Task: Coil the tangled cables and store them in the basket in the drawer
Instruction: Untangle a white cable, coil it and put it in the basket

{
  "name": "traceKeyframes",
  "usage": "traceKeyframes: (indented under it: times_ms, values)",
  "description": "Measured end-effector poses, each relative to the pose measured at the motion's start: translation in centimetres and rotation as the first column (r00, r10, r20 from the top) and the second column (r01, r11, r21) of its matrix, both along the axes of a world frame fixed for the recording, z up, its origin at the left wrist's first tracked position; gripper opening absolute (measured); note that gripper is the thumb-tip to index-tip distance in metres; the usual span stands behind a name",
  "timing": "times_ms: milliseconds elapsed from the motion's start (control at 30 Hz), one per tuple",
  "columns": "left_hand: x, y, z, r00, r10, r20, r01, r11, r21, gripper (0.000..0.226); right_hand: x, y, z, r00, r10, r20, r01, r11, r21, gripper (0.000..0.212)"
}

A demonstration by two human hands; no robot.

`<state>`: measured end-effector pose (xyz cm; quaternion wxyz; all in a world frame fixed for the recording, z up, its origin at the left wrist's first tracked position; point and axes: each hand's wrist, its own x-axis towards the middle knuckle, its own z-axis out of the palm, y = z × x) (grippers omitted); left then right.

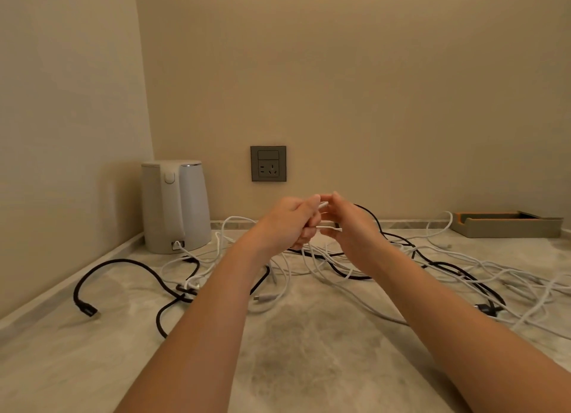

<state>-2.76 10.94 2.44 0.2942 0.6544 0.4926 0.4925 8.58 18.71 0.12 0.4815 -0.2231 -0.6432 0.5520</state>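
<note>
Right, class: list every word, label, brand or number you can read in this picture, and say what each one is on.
No readable text anywhere in this view.
kettle: no brand or lettering can be made out.
wall socket: only pin holes and a plain switch plate, no words or numbers.

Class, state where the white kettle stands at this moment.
In the head view, the white kettle stands at the back left of the counter, in the wall corner, left of the wall socket and beyond the tangled cables.
</note>
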Motion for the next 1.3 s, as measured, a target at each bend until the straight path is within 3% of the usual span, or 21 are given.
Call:
traceKeyframes:
  times_ms: [100, 200, 267, 367, 433, 500, 600, 700, 833, 933, 1000, 1100, 1233, 1300]
  values:
    - [-0.3, 0.1, -0.4, 0.958, -0.066, 0.278, 0.086, 0.994, -0.061, 0.04, -0.4, -0.3, -0.8, 0.993, 0.097, 0.073, -0.102, 0.993, 0.054, 0.044]
    - [-0.6, 0.1, -0.6, 0.844, -0.138, 0.519, 0.202, 0.977, -0.068, 0.034, -1.7, -1.1, -1.6, 0.975, 0.212, 0.065, -0.213, 0.977, 0.011, 0.042]
    - [-0.7, 0.1, -0.7, 0.69, -0.187, 0.699, 0.297, 0.954, -0.037, 0.031, -2.5, -1.7, -1.9, 0.969, 0.241, 0.045, -0.24, 0.97, -0.028, 0.032]
    - [-1.2, -0.2, -0.6, 0.362, -0.232, 0.903, 0.414, 0.908, 0.067, 0.024, -3.0, -2.1, -2.5, 0.955, 0.228, 0.192, -0.242, 0.969, 0.053, 0.019]
    - [-1.5, -0.3, -0.4, 0.286, -0.247, 0.926, 0.434, 0.895, 0.104, 0.017, -2.9, -1.7, -3.0, 0.952, 0.191, 0.239, -0.231, 0.961, 0.153, 0.025]
    - [-1.8, -0.5, -0.3, 0.29, -0.246, 0.925, 0.427, 0.898, 0.105, 0.02, -2.8, -1.5, -3.3, 0.943, 0.095, 0.318, -0.197, 0.932, 0.305, 0.034]
    - [-2.3, -0.3, -0.2, 0.367, -0.222, 0.903, 0.358, 0.93, 0.084, 0.037, -3.1, -1.2, -3.8, 0.87, -0.119, 0.478, -0.154, 0.857, 0.493, 0.037]
    - [-2.7, -0.1, -0.3, 0.447, -0.201, 0.871, 0.296, 0.953, 0.068, 0.049, -3.4, -0.9, -4.3, 0.822, -0.283, 0.494, -0.087, 0.795, 0.6, 0.034]
    - [-2.4, -0.6, 0.0, 0.51, -0.212, 0.834, 0.313, 0.948, 0.049, 0.046, -3.7, -0.3, -3.8, 0.848, -0.4, 0.348, 0.119, 0.783, 0.611, 0.034]
    - [-2.4, -1.2, 0.1, 0.523, -0.281, 0.805, 0.371, 0.925, 0.083, 0.046, -4.4, -0.6, -3.2, 0.884, -0.303, 0.355, 0.066, 0.834, 0.548, 0.065]
    - [-3.0, -1.0, 0.0, 0.499, -0.343, 0.796, 0.449, 0.888, 0.101, 0.049, -5.1, -0.5, -3.3, 0.911, -0.228, 0.343, 0.025, 0.862, 0.506, 0.071]
    - [-3.8, -0.8, 0.0, 0.324, -0.514, 0.794, 0.66, 0.724, 0.2, 0.045, -5.4, -0.9, -2.9, 0.927, -0.196, 0.319, -0.009, 0.84, 0.542, 0.051]
    - [-4.8, -0.7, -0.3, 0.267, -0.556, 0.787, 0.685, 0.684, 0.251, 0.04, -5.2, -1.5, -2.0, 0.951, -0.134, 0.279, -0.032, 0.853, 0.521, 0.02]
    - [-5.6, -0.5, -0.3, 0.226, -0.577, 0.785, 0.684, 0.668, 0.295, 0.036, -4.7, -1.8, -1.4, 0.962, -0.133, 0.239, -0.008, 0.859, 0.512, 0.016]
